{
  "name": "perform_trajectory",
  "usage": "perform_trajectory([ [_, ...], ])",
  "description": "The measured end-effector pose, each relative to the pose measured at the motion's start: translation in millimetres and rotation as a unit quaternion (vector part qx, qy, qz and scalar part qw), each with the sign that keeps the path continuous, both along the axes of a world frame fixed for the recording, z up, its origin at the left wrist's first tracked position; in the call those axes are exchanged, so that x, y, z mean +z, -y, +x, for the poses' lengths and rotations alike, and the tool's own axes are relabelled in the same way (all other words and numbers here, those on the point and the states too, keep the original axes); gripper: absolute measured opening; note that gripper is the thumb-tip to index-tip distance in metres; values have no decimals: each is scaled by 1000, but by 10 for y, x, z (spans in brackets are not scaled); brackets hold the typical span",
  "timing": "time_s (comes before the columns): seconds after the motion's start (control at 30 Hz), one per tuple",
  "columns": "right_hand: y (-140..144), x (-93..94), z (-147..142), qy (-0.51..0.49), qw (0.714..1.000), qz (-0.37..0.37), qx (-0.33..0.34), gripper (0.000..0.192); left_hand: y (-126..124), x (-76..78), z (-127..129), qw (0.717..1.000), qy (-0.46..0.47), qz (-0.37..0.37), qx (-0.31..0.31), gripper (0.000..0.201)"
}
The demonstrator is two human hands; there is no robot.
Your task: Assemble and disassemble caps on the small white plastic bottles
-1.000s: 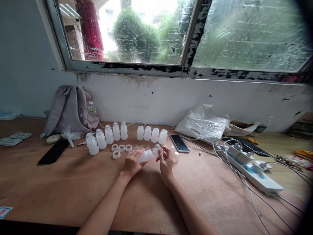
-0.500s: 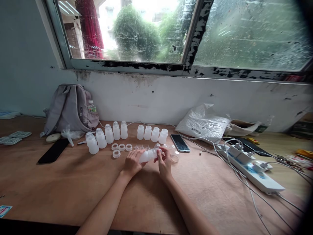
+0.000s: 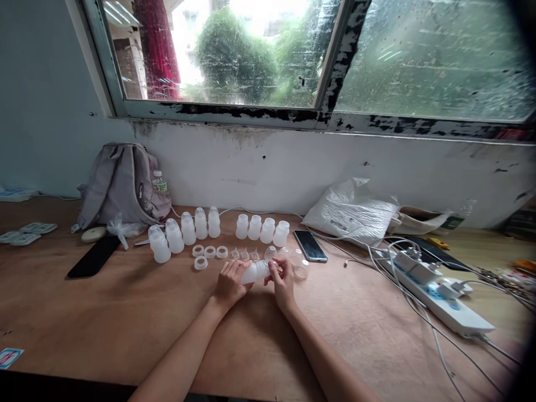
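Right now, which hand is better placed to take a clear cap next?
Probably the right hand: it is nearer the clear caps, while the left hand grips the bottle farther left.

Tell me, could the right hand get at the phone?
Probably yes: the phone lies ahead and right of the right hand, with small clear caps between, though that hand is busy at the bottle.

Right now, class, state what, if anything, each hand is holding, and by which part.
Both hold one tilted bottle: the left hand grips its body, and the right hand holds it at the top end.
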State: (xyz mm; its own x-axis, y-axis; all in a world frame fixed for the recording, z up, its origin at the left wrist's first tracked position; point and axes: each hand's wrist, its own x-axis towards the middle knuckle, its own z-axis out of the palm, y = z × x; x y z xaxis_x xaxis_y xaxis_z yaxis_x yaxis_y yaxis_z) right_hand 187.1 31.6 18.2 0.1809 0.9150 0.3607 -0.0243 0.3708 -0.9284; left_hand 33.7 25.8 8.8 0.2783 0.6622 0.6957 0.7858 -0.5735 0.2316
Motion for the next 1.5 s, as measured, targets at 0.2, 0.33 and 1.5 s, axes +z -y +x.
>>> perform_trajectory([
  [0.2, 53, 24, -2, 24, 1000, -8, 10, 23, 30, -10, 20, 1000, -3, -4, -5, 38],
  [0.33, 44, 10, -6, 18, 1000, -7, 14, 23, 29, -29, 43, 1000, 4, -5, 3, 39],
  [1.5, 59, 169, 9, 138, 977, 72, 146, 32, 37, 598, -106, 964, 123, -215, -99, 46],
])
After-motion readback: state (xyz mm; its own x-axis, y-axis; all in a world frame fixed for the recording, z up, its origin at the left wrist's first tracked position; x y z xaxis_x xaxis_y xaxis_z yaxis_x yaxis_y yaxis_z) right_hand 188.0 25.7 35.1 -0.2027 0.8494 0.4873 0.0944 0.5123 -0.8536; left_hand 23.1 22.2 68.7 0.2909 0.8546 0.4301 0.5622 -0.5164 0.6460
